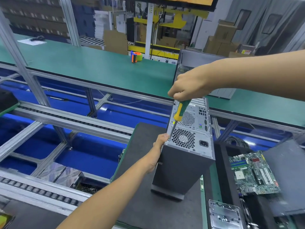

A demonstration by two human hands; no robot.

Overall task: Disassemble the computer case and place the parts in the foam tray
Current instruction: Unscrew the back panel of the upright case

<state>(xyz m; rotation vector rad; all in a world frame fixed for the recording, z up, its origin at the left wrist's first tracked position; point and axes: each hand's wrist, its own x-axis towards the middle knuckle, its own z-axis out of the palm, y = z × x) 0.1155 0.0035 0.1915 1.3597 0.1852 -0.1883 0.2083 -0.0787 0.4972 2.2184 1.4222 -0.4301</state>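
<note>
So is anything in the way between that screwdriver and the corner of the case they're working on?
Nothing visible. The right hand grips the screwdriver, whose tip reaches the rear panel corner of the computer case. The left hand grips that edge beside the tip, not across it.

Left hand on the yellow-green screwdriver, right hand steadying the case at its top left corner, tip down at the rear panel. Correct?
Hands are swapped. In the head view the right hand grips the screwdriver, and the left hand steadies the computer case at that corner. Tip at the rear panel is right.
</note>
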